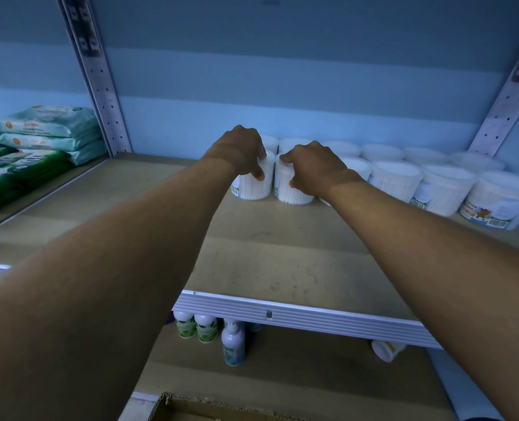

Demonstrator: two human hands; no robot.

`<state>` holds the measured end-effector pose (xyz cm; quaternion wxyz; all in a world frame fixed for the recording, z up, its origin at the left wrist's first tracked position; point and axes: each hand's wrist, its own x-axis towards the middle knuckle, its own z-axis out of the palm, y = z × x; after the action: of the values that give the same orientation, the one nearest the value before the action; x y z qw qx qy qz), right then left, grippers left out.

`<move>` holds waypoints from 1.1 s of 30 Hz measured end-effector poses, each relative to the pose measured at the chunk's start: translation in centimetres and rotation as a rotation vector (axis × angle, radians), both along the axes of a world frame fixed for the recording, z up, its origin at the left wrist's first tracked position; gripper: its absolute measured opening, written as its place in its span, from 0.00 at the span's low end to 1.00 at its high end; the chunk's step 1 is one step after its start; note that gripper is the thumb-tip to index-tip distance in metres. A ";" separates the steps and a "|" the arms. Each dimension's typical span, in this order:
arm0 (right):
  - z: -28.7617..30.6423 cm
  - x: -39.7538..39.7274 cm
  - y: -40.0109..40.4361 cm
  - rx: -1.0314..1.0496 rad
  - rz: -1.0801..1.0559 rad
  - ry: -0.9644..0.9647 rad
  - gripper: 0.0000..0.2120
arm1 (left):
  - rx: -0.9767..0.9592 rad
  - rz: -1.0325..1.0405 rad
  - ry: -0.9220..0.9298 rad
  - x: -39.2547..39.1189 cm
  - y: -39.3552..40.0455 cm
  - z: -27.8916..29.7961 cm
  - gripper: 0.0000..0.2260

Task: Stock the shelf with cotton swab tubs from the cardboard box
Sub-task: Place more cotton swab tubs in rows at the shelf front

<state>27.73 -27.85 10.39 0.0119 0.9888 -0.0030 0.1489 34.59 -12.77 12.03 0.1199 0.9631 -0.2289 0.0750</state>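
My left hand [240,153] and right hand [310,171] each grip a tub [253,186] by top and side at 12 o'clock on the shelf [267,253]; judged light, rigid, smooth-walled.

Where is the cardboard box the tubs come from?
The cardboard box peeks in at the bottom edge of the head view, left of centre, below the lower shelf where the spray bottles stand.
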 end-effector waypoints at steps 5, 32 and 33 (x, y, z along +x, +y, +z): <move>0.1 -0.3 0.0 -0.005 0.011 0.009 0.22 | 0.007 0.003 0.004 -0.1 0.1 0.0 0.26; 4.4 -11.0 -12.4 0.101 -0.236 0.299 0.39 | 0.107 -0.211 0.017 -8.2 -8.5 1.9 0.31; 4.4 -11.4 -12.9 0.099 -0.249 0.297 0.39 | 0.107 -0.221 0.021 -8.5 -9.1 1.8 0.32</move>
<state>16.29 -40.75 14.84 -0.0181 0.9912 -0.1309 -0.0014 26.09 -21.89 13.88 0.0785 0.9377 -0.3362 0.0388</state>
